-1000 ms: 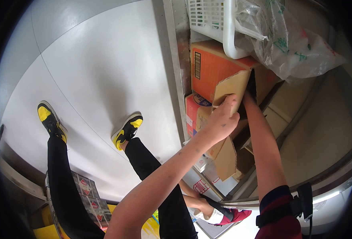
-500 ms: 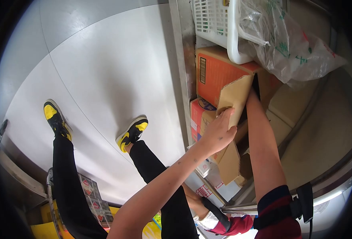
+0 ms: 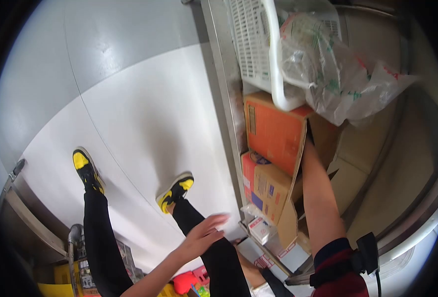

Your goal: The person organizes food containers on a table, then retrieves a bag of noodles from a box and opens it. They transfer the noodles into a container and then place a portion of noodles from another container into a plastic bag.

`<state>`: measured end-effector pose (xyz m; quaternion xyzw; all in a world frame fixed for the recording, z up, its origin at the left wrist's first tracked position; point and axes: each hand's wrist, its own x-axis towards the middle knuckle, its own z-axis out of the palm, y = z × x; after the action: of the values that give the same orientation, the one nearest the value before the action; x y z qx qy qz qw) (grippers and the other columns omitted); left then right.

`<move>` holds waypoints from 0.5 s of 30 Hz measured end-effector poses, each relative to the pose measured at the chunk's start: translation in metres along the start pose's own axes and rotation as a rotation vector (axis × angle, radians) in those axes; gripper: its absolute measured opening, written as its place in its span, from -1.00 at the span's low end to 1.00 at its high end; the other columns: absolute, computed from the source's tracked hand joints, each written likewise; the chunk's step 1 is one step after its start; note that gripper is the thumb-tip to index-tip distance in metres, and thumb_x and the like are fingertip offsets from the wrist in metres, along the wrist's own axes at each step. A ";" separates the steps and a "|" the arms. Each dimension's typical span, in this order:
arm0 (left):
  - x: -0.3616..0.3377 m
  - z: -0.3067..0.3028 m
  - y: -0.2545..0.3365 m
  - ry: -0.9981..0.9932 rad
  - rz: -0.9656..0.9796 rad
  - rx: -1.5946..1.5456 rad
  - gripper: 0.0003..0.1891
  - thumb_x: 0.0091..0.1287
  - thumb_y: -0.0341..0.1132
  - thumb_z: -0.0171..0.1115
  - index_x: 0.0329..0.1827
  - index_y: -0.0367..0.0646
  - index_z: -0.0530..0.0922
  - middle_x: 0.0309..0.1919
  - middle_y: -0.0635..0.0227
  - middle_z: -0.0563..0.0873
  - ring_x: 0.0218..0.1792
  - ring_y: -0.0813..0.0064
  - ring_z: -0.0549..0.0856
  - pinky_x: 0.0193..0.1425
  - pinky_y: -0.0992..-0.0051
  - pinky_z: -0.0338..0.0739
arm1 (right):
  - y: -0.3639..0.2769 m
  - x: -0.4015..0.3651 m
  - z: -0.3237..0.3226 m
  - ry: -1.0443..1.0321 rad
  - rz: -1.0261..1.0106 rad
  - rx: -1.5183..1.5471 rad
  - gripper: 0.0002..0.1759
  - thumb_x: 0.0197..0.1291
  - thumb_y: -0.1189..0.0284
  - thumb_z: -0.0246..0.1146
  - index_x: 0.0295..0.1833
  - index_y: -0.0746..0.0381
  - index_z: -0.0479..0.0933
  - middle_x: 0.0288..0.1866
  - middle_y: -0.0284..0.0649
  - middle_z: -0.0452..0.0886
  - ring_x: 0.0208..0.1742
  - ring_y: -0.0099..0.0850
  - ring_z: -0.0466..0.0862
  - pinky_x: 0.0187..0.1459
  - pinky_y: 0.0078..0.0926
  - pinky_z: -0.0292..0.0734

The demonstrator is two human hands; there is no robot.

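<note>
The right arm [image 3: 320, 198] reaches up into the shelf and passes behind the edge of the orange box [image 3: 273, 131]. The right hand is hidden there, so its opening and whatever it grips cannot be told. The left hand [image 3: 206, 232] hangs low over the floor [image 3: 130, 99], near the knee. Its fingers are spread, it holds nothing, and it is blurred.

The orange box sits at the shelf's front rail [image 3: 224, 89]. It rests on a second box [image 3: 266, 190], and a white basket [image 3: 258, 44] presses on its top corner. A plastic bag [image 3: 333, 74] slumps against the basket and over the back of the box. Small cartons [image 3: 261, 228] lie just below the stack.

The reach looks blind, so it is best done by feel. The arm should run along the box's side rather than lever against it. Any pull should come slow and level, because the basket and bag lean on the box and a jerk could tip them forward. The free left hand would serve best flat on the orange face, steadying the box and the one under it. The feet [image 3: 175, 192] stand close to the rail, which suits the reach.
</note>
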<state>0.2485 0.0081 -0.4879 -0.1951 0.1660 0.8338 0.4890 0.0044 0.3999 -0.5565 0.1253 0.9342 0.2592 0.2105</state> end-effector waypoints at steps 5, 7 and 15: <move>-0.066 -0.092 -0.032 0.483 -0.038 0.190 -0.62 0.17 -0.33 -0.09 0.07 -0.24 0.32 -0.07 0.23 0.51 -0.03 0.38 0.51 0.06 0.45 0.30 | -0.003 -0.005 0.006 -0.042 0.023 0.009 -0.76 0.09 0.44 0.02 -0.19 0.34 0.48 -0.24 -0.10 0.57 -0.16 -0.19 0.55 -0.14 -0.32 0.39; -0.045 -0.106 -0.022 0.678 -0.007 0.357 -0.62 0.20 -0.22 -0.09 0.03 -0.24 0.33 -0.09 0.22 0.52 -0.07 0.36 0.52 0.03 0.44 0.32 | -0.008 -0.007 0.007 -0.051 0.025 0.004 -0.76 0.09 0.44 0.02 -0.19 0.34 0.48 -0.25 -0.10 0.57 -0.17 -0.19 0.55 -0.14 -0.33 0.39; -0.021 -0.110 -0.004 0.546 0.137 -0.052 -0.58 0.22 -0.11 -0.08 0.01 -0.24 0.34 -0.16 0.17 0.55 -0.12 0.35 0.54 -0.01 0.41 0.37 | -0.015 -0.013 0.003 -0.131 0.088 0.037 -0.77 0.08 0.45 0.02 -0.20 0.34 0.48 -0.26 -0.11 0.58 -0.18 -0.20 0.55 -0.15 -0.34 0.39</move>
<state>0.2788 -0.0571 -0.5738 -0.4132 0.2829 0.7856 0.3635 0.0148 0.3846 -0.5624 0.1868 0.9167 0.2421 0.2573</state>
